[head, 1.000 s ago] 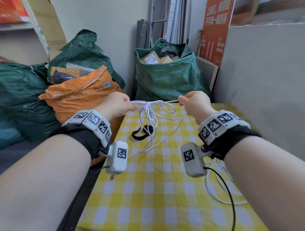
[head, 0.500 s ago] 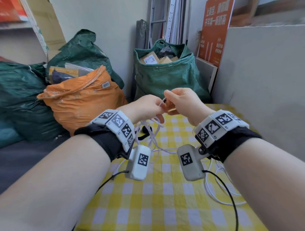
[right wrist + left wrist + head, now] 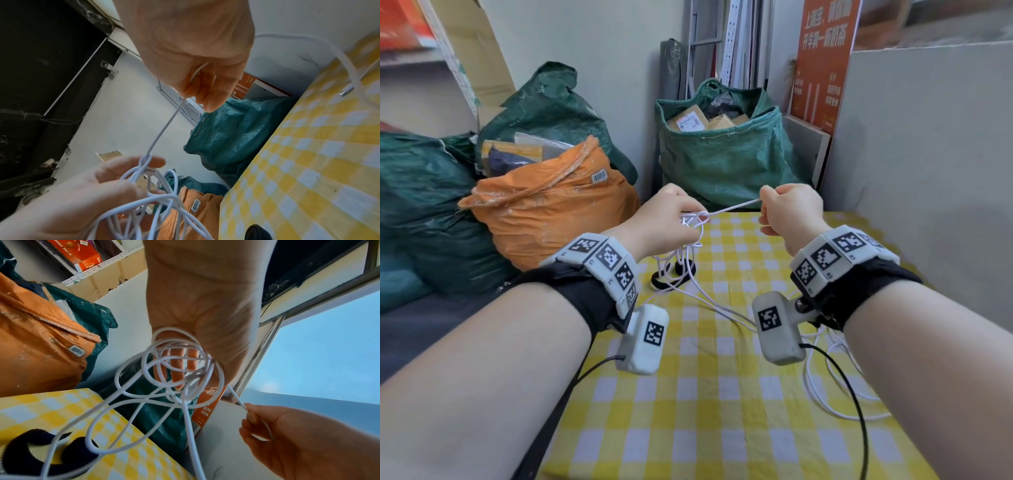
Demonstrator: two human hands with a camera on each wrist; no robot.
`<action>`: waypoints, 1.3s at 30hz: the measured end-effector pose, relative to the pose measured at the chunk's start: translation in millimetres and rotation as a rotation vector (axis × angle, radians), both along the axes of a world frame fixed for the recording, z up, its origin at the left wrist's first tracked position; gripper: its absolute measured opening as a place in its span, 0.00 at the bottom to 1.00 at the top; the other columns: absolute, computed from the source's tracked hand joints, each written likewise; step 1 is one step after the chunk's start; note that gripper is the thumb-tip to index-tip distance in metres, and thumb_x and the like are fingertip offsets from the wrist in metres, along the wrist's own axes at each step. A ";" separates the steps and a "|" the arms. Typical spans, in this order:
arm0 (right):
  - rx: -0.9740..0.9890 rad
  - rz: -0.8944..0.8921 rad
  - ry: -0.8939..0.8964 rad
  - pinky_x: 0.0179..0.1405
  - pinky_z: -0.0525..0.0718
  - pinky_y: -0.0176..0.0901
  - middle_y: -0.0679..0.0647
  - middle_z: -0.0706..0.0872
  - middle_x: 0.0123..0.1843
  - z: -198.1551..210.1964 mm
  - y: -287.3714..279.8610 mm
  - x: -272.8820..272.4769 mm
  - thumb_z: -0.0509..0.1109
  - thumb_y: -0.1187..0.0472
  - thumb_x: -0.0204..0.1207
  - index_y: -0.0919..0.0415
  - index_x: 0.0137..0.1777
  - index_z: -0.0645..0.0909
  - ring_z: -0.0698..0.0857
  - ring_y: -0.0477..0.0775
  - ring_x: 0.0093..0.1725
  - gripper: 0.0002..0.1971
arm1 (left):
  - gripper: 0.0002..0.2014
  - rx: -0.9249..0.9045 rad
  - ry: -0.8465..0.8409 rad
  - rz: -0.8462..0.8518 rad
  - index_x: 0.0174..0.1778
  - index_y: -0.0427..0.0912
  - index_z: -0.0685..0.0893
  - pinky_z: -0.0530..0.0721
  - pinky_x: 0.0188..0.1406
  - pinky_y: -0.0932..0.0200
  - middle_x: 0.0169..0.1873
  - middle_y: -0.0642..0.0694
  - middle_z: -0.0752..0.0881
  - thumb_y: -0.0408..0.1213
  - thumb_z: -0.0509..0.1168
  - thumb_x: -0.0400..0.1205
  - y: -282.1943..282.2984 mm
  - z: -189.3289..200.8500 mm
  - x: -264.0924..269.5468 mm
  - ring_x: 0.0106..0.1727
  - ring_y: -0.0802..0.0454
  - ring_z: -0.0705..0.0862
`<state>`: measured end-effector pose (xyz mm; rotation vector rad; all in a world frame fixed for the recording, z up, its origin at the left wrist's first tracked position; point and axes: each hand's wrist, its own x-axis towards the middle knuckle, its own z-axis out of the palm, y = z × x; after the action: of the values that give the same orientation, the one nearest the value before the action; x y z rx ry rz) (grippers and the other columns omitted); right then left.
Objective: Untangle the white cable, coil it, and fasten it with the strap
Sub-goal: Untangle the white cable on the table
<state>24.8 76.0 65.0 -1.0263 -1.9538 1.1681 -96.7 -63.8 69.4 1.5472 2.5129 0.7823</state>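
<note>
Overhead, your left hand (image 3: 664,219) holds a tangled bunch of white cable (image 3: 697,219) above the yellow checked tabletop (image 3: 722,394); your right hand (image 3: 789,209) pinches one taut strand. The black strap (image 3: 674,274) lies beneath. From the left wrist, loops hang off your curled fingers (image 3: 176,366). From the right wrist, thumb and forefinger pinch the strand (image 3: 164,128).
</note>
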 end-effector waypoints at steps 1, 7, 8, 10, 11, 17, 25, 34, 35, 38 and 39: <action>-0.041 0.003 0.001 0.44 0.90 0.55 0.58 0.82 0.32 -0.5 1.9 1.1 0.60 0.58 0.81 0.65 0.34 0.78 0.86 0.56 0.29 0.16 | 0.15 0.037 0.009 0.004 0.53 0.50 0.85 0.72 0.48 0.61 0.49 0.49 0.74 0.31 0.69 0.72 -0.9 0.3 0.5 0.50 0.53 0.75; 0.015 0.129 -0.278 0.44 0.91 0.54 0.58 0.85 0.36 7.2 -3.5 8.1 0.59 0.61 0.83 0.65 0.49 0.83 0.89 0.59 0.34 0.12 | 0.13 0.072 0.027 0.041 0.43 0.47 0.77 0.69 0.28 0.64 0.40 0.52 0.80 0.34 0.74 0.68 -1.4 -0.9 1.6 0.35 0.55 0.75; 0.043 0.177 -0.337 0.41 0.91 0.52 0.58 0.85 0.39 9.0 -7.2 7.8 0.59 0.61 0.83 0.65 0.51 0.83 0.89 0.58 0.33 0.12 | 0.13 0.062 0.032 0.040 0.41 0.48 0.77 0.69 0.27 0.64 0.39 0.53 0.81 0.35 0.75 0.68 -0.2 -1.1 2.3 0.34 0.56 0.76; 0.111 0.284 -0.392 0.30 0.88 0.44 0.57 0.86 0.43 11.1 -16.3 6.2 0.58 0.59 0.83 0.60 0.48 0.83 0.86 0.53 0.27 0.12 | 0.13 0.055 0.041 0.032 0.40 0.48 0.78 0.68 0.27 0.66 0.38 0.54 0.81 0.39 0.77 0.68 3.0 -0.7 4.6 0.33 0.60 0.75; 0.150 0.320 -0.405 0.25 0.85 0.40 0.56 0.87 0.43 11.8 -20.7 4.9 0.58 0.57 0.83 0.59 0.45 0.83 0.85 0.51 0.25 0.12 | 0.13 0.053 0.057 0.031 0.40 0.48 0.79 0.68 0.27 0.67 0.38 0.54 0.81 0.41 0.78 0.68 4.8 -0.7 5.5 0.34 0.61 0.75; 0.276 0.388 -0.447 0.19 0.74 0.34 0.51 0.78 0.26 15.3 -29.3 4.6 0.66 0.52 0.80 0.59 0.40 0.86 0.76 0.49 0.22 0.14 | 0.13 0.090 0.074 0.020 0.40 0.46 0.82 0.73 0.31 0.66 0.36 0.53 0.83 0.44 0.79 0.68 8.1 1.3 6.4 0.36 0.57 0.79; 0.192 0.321 -0.301 0.23 0.68 0.37 0.49 0.72 0.23 13.1 -27.9 5.9 0.73 0.51 0.74 0.59 0.42 0.88 0.70 0.46 0.23 0.11 | 0.09 0.079 0.004 0.007 0.44 0.46 0.85 0.78 0.32 0.70 0.33 0.56 0.83 0.32 0.75 0.71 5.4 9.2 4.5 0.35 0.61 0.81; 0.164 0.284 -0.242 0.23 0.68 0.36 0.50 0.75 0.24 11.6 -24.9 6.4 0.74 0.57 0.74 0.61 0.44 0.88 0.71 0.46 0.23 0.07 | 0.06 0.010 0.203 0.056 0.41 0.45 0.87 0.70 0.31 0.65 0.28 0.61 0.78 0.31 0.68 0.73 5.7 11.1 5.3 0.37 0.56 0.78; 0.149 0.279 -0.236 0.22 0.68 0.36 0.50 0.74 0.23 12.4 -24.4 6.7 0.74 0.57 0.74 0.61 0.43 0.88 0.71 0.46 0.22 0.07 | 0.06 0.030 0.221 0.062 0.40 0.44 0.87 0.68 0.29 0.66 0.27 0.61 0.77 0.30 0.68 0.74 4.8 11.3 4.3 0.37 0.55 0.77; 0.127 0.274 -0.241 0.21 0.67 0.35 0.50 0.73 0.22 15.5 -23.4 8.3 0.75 0.57 0.74 0.60 0.42 0.87 0.69 0.46 0.21 0.06 | 0.09 0.100 0.184 0.057 0.39 0.43 0.88 0.68 0.28 0.70 0.27 0.57 0.79 0.25 0.65 0.73 2.4 11.7 -2.2 0.35 0.55 0.77; 0.123 0.273 -0.249 0.21 0.67 0.35 0.50 0.73 0.22 16.4 -23.2 8.9 0.74 0.56 0.74 0.59 0.42 0.87 0.70 0.46 0.22 0.06 | 0.11 0.124 0.146 0.051 0.39 0.42 0.88 0.70 0.29 0.71 0.28 0.55 0.81 0.23 0.65 0.72 1.5 11.7 -5.0 0.35 0.56 0.79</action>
<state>33.7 52.8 81.4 -0.8955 -2.3906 1.0860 -101.7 -62.3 81.1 1.6411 2.6627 0.8777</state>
